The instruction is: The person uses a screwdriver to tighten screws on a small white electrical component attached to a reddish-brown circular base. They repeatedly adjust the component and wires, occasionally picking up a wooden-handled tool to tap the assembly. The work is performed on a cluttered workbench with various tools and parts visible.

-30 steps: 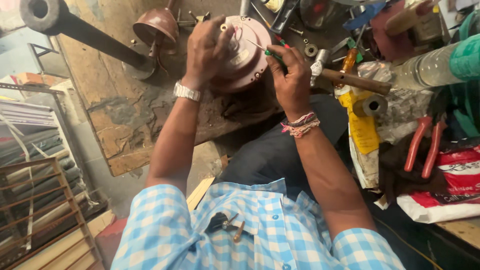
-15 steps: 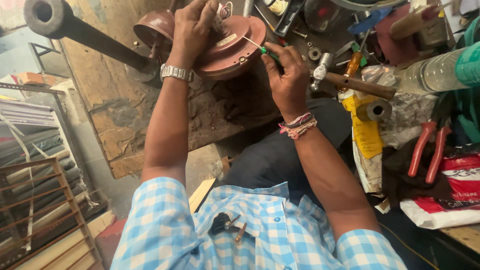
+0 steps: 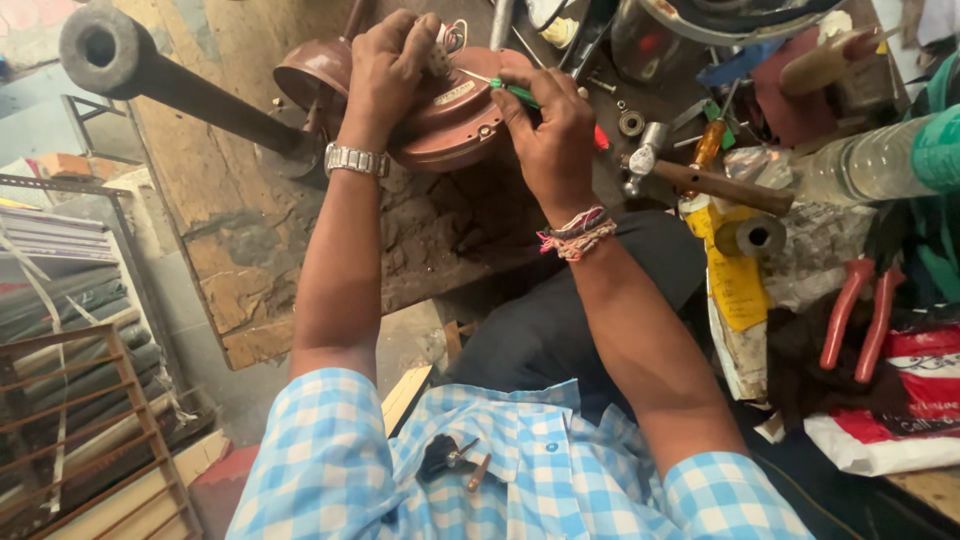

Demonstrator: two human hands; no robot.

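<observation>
I see my left hand clamped on the brown motor housing, my right hand pinching a green screwdriver; its tip is hidden.

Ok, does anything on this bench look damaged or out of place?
The wooden benchtop is badly worn, its surface chipped and flaking. A hammer lies loose among scattered small parts, right beside the right hand. Nothing looks spilled.
</observation>
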